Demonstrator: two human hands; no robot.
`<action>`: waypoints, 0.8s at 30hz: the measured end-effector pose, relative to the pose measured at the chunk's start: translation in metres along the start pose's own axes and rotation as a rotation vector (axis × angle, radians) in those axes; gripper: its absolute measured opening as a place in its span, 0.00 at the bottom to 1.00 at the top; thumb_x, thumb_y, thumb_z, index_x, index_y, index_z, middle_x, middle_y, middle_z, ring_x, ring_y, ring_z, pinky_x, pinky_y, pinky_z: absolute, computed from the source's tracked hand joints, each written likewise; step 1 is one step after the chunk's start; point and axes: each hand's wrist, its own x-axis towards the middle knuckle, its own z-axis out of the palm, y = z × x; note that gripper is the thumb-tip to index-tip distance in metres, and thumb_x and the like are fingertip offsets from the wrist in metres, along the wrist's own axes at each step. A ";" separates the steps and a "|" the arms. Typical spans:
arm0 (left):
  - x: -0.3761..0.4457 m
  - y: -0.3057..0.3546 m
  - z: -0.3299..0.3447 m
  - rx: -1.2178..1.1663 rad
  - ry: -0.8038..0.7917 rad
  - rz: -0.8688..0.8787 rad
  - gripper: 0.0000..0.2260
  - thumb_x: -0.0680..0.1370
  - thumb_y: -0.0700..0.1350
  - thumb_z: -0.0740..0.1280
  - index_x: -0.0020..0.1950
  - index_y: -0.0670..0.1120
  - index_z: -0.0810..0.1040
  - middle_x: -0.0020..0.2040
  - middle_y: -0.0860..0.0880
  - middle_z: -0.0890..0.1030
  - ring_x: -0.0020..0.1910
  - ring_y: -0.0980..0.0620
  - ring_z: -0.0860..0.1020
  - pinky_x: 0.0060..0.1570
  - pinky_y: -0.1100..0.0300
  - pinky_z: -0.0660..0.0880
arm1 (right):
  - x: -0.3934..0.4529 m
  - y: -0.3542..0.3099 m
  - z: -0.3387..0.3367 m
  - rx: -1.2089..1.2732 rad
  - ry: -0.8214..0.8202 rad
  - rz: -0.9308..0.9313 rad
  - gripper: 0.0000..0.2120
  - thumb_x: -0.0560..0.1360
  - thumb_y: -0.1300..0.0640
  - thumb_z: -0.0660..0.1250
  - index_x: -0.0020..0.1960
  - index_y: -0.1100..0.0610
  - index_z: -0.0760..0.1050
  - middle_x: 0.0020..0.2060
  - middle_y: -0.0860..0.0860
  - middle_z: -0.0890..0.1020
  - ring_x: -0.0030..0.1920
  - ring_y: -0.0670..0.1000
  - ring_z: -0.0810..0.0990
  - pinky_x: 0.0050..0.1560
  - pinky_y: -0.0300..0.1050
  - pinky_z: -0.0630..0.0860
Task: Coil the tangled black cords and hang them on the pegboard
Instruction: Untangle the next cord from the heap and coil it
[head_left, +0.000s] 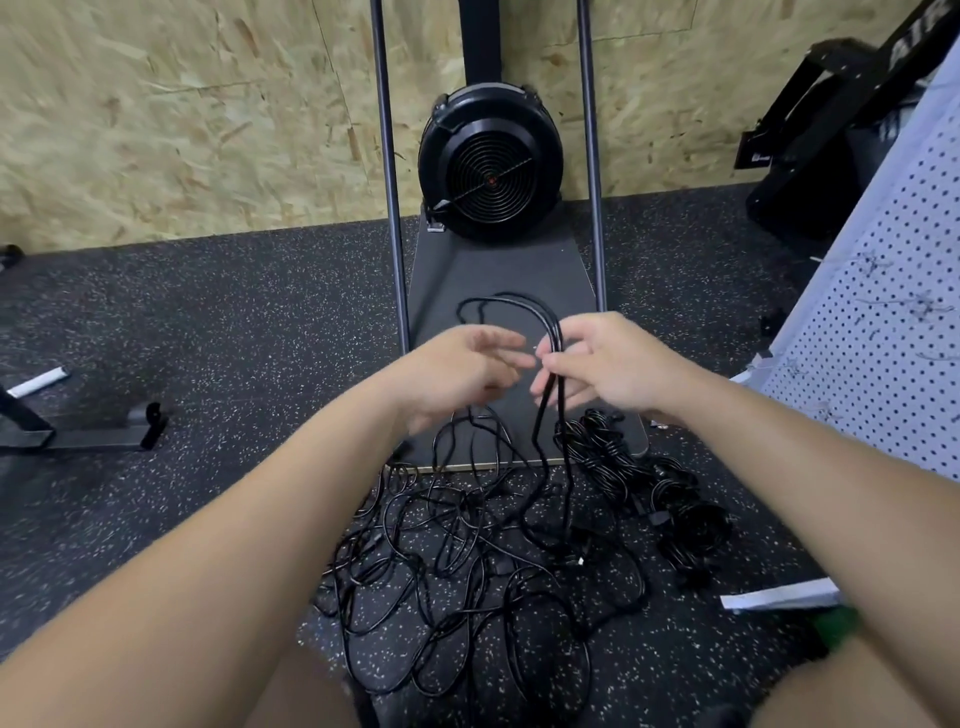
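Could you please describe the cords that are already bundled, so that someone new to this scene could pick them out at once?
Start at the white pegboard leaning on the right, then look down to the speckled floor beside it. The bundled cords lie there, right of the loose tangle and below the right hand. Unlike the sprawling tangle, they are packed into tight, dense coils.

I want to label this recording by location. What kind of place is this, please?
Probably a gym or its storage corner: speckled rubber floor, a fan-wheel exercise machine against a chipboard wall, and a white pegboard at the right.
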 end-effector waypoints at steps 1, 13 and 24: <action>-0.002 -0.007 0.001 0.098 -0.040 -0.005 0.21 0.81 0.30 0.68 0.73 0.43 0.79 0.63 0.48 0.88 0.64 0.43 0.84 0.71 0.49 0.78 | -0.001 -0.005 0.000 0.030 0.029 -0.025 0.07 0.88 0.62 0.65 0.62 0.64 0.78 0.47 0.58 0.91 0.48 0.60 0.91 0.54 0.60 0.88; -0.020 -0.020 0.031 0.299 -0.299 0.142 0.09 0.90 0.42 0.62 0.61 0.40 0.81 0.60 0.51 0.88 0.62 0.54 0.84 0.61 0.60 0.76 | -0.008 -0.059 -0.007 0.540 0.223 -0.225 0.08 0.89 0.57 0.65 0.62 0.61 0.79 0.51 0.58 0.90 0.51 0.64 0.91 0.54 0.57 0.88; -0.017 0.011 0.028 0.020 0.084 0.170 0.14 0.91 0.42 0.59 0.61 0.31 0.77 0.49 0.36 0.88 0.40 0.45 0.87 0.37 0.52 0.85 | -0.005 -0.008 0.000 -0.035 -0.264 0.063 0.08 0.80 0.74 0.59 0.48 0.64 0.74 0.45 0.58 0.81 0.55 0.57 0.88 0.70 0.63 0.81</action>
